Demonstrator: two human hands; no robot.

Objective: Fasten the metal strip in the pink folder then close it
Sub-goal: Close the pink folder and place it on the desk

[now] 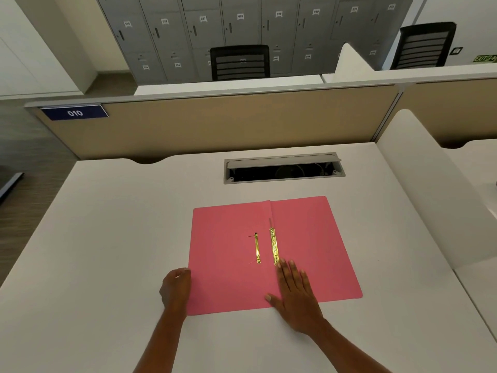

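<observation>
Two bare forearms reach in from the 6 o'clock edge of the view onto a white desk [107, 238]. On that desk the right hand [294, 294] lies flat and open, palm down, fingers spread a little and pointing toward 12 o'clock, resting on the near part of the pink folder [309, 238] just right of its centre fold. Its fingertips [282, 263] touch or nearly touch the near end of a loose gold metal strip [273, 246]; it grips nothing. The left hand [176, 288] is loosely curled at the folder's 9 o'clock edge near the lower left corner, its fingers meeting the edge of the left flap; whether it pinches the flap cannot be told.

The folder lies spread open and flat at the middle of the desk. The metal strip lies along the fold, running from 6 to 12 o'clock. Just left of it, on the left flap, sits a narrower gold fastener base [257, 248], parallel to the strip and apart from it, with thin prongs at its two ends.

Toward 12 o'clock of the folder, a cable hatch [283, 168] in the desk stands open. Behind it runs a beige partition [215, 125] bearing a blue plate marked 010 [74, 113].
</observation>
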